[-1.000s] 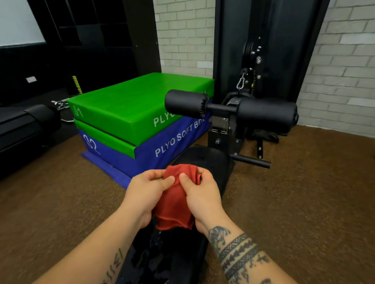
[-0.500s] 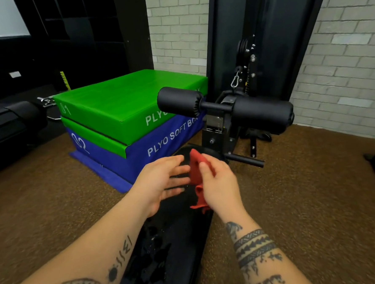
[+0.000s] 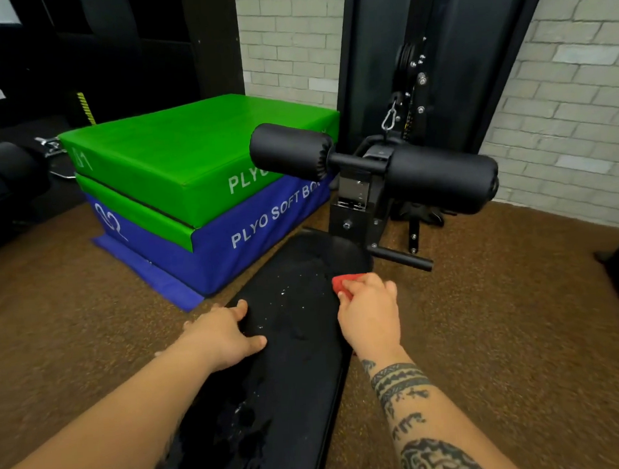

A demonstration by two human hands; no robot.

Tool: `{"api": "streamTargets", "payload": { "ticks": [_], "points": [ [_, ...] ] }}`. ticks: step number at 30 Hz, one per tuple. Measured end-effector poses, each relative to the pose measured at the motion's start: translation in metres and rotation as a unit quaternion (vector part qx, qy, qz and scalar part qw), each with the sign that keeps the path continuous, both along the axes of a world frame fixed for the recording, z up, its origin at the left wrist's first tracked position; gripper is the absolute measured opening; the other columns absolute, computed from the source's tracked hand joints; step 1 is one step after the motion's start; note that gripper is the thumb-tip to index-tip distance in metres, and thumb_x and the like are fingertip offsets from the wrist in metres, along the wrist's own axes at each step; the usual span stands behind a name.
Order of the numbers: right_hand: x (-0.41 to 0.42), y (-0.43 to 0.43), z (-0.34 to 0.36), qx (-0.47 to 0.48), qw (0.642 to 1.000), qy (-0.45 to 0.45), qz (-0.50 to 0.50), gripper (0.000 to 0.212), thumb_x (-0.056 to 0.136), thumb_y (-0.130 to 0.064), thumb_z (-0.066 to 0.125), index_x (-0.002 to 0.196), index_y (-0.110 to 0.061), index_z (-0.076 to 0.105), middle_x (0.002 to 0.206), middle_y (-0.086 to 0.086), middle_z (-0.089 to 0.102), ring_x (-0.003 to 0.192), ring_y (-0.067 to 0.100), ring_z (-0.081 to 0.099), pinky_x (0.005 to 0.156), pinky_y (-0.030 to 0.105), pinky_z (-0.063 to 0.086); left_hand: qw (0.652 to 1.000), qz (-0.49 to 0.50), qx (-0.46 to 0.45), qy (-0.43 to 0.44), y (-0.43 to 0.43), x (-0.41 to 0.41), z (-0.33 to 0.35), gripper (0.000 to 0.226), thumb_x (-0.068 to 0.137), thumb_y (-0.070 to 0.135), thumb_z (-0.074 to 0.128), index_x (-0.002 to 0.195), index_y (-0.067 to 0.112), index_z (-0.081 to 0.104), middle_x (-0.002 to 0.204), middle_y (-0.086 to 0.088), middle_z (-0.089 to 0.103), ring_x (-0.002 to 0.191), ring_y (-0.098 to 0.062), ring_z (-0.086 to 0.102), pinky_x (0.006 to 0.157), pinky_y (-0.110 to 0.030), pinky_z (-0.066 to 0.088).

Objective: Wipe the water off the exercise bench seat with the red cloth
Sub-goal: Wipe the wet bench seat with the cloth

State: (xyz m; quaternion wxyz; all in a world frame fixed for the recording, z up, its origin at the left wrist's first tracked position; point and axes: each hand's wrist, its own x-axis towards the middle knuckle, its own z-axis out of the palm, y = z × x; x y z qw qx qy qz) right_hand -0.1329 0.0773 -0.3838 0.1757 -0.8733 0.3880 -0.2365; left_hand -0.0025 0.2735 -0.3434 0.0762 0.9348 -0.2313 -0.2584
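Note:
A long black bench seat (image 3: pixel 300 347) runs from the bottom of the head view toward the machine, with water drops and wet patches on it. My right hand (image 3: pixel 370 312) presses the bunched red cloth (image 3: pixel 341 282) onto the seat's far right edge; only a small part of the cloth shows past my fingers. My left hand (image 3: pixel 222 335) rests flat on the seat's left edge with fingers spread, holding nothing.
Black foam roller pads (image 3: pixel 438 177) on a metal post stand just beyond the seat's far end, with a low bar (image 3: pixel 403 259) sticking out right. A green and blue plyo soft box stack (image 3: pixel 204 190) sits at left. Brown carpet surrounds the bench; brick wall behind.
Both hands held the cloth above the seat. My left hand let go and came down onto the left edge. My right hand carried the cloth down onto the seat's far right.

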Motion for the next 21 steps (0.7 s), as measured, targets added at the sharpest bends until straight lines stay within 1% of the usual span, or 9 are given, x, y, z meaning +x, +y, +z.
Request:
{"api": "streamTargets", "payload": {
  "ticks": [2, 4, 7, 10, 12, 14, 16, 18, 21],
  "points": [
    [0.014, -0.009, 0.002, 0.023, 1.000, -0.006, -0.011, 0.023, 0.094, -0.030, 0.058, 0.111, -0.023, 0.073, 0.112, -0.005, 0.058, 0.111, 0.025, 0.046, 0.093, 0.034, 0.043, 0.999, -0.029, 0.020, -0.030, -0.004, -0.001, 0.003, 0.094, 0.082, 0.063, 0.061, 0.157, 0.032, 0.015, 0.163, -0.006, 0.024, 0.148, -0.030, 0.027, 0.119, -0.049, 0.025],
    [0.028, -0.017, 0.005, 0.023, 1.000, 0.006, -0.015, 0.020, 0.093, -0.028, 0.060, 0.108, -0.020, 0.071, 0.109, -0.003, 0.057, 0.113, 0.026, 0.046, 0.093, 0.033, 0.042, 0.998, -0.045, 0.038, -0.029, -0.008, -0.002, 0.006, 0.090, 0.086, 0.059, 0.060, 0.157, 0.029, 0.015, 0.158, -0.004, 0.033, 0.145, -0.029, 0.032, 0.116, -0.049, 0.029],
    [0.045, -0.028, 0.014, 0.009, 0.999, 0.041, 0.007, 0.026, 0.094, -0.028, 0.061, 0.115, -0.016, 0.071, 0.114, 0.002, 0.058, 0.115, 0.029, 0.046, 0.097, 0.035, 0.041, 0.996, -0.058, 0.056, -0.037, -0.012, -0.003, 0.010, 0.089, 0.087, 0.057, 0.060, 0.157, 0.025, 0.016, 0.155, -0.004, 0.036, 0.142, -0.030, 0.035, 0.114, -0.050, 0.032],
    [0.061, -0.043, 0.029, 0.043, 0.999, -0.008, 0.026, 0.028, 0.095, -0.029, 0.061, 0.120, -0.020, 0.071, 0.118, 0.005, 0.061, 0.120, 0.029, 0.048, 0.100, 0.037, 0.043, 0.995, -0.064, 0.059, -0.046, -0.012, -0.004, 0.011, 0.090, 0.087, 0.057, 0.060, 0.158, 0.024, 0.015, 0.154, -0.005, 0.036, 0.142, -0.031, 0.035, 0.114, -0.050, 0.033],
    [0.073, -0.050, 0.035, 0.045, 0.998, -0.038, 0.035, 0.028, 0.095, -0.029, 0.061, 0.120, -0.023, 0.071, 0.117, 0.005, 0.064, 0.119, 0.028, 0.052, 0.099, 0.037, 0.046, 0.994, -0.068, 0.061, -0.051, -0.012, -0.004, 0.010, 0.089, 0.088, 0.057, 0.059, 0.158, 0.023, 0.015, 0.154, -0.005, 0.036, 0.141, -0.031, 0.035, 0.114, -0.050, 0.033],
    [0.086, -0.052, 0.035, 0.057, 0.996, 0.000, 0.061, 0.031, 0.096, -0.031, 0.058, 0.125, -0.025, 0.068, 0.120, 0.006, 0.063, 0.121, 0.030, 0.051, 0.099, 0.038, 0.047, 0.994, -0.071, 0.061, -0.051, -0.012, -0.004, 0.011, 0.088, 0.089, 0.056, 0.059, 0.158, 0.023, 0.015, 0.153, -0.006, 0.036, 0.141, -0.031, 0.035, 0.113, -0.050, 0.034],
    [0.093, -0.050, 0.031, 0.027, 0.991, 0.084, 0.103, 0.033, 0.100, -0.030, 0.052, 0.130, -0.026, 0.065, 0.126, 0.008, 0.057, 0.120, 0.035, 0.047, 0.100, 0.042, 0.043, 0.994, -0.077, 0.062, -0.055, -0.011, -0.006, 0.011, 0.088, 0.089, 0.056, 0.058, 0.158, 0.023, 0.015, 0.153, -0.006, 0.037, 0.141, -0.032, 0.035, 0.112, -0.049, 0.035],
    [0.094, -0.051, 0.031, -0.025, 0.978, 0.139, 0.154, 0.031, 0.103, -0.026, 0.047, 0.126, -0.027, 0.067, 0.125, 0.007, 0.055, 0.115, 0.037, 0.047, 0.099, 0.044, 0.041, 0.992, -0.082, 0.065, -0.066, -0.011, -0.006, 0.012, 0.088, 0.089, 0.058, 0.057, 0.158, 0.022, 0.015, 0.153, -0.007, 0.038, 0.140, -0.032, 0.037, 0.111, -0.046, 0.038],
    [0.087, -0.058, 0.039, -0.022, 0.956, 0.174, 0.234, 0.028, 0.101, -0.023, 0.052, 0.120, -0.032, 0.070, 0.121, 0.000, 0.058, 0.111, 0.030, 0.052, 0.101, 0.042, 0.045, 0.992, -0.082, 0.067, -0.071, -0.011, -0.006, 0.011, 0.088, 0.090, 0.058, 0.057, 0.158, 0.022, 0.014, 0.154, -0.008, 0.038, 0.140, -0.033, 0.037, 0.111, -0.045, 0.038]
  ]
}}
